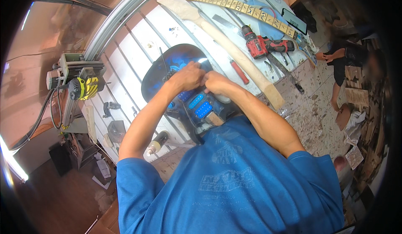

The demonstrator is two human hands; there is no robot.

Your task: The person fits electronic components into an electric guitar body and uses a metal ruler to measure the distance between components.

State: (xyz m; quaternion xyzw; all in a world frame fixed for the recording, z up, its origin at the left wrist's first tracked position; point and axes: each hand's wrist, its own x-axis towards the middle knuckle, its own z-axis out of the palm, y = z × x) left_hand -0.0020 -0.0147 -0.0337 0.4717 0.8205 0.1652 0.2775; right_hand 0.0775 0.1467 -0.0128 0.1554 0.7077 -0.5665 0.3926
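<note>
A dark guitar body with blue patterns (155,77) lies in front of me on the slatted white bench, with blue pickups (203,108) and a small wooden block (214,119) at its near end. My left hand (187,77) is closed over the body's upper middle. My right hand (213,83) is closed just right of it, fingertips close to the left one's; what they grip is hidden. A thin rod (162,57) stands up at the body's left. Right of the body lie a red-handled tool (239,71) and a long pale neck blank (232,54).
A red drill (257,46), fretboard (234,6) and phone (293,21) lie at the back right. A yellow-black machine (86,87) on a metal rail is left; a bottle-like object (157,142) lies near left. Another person (339,56) is at right, near wood scraps.
</note>
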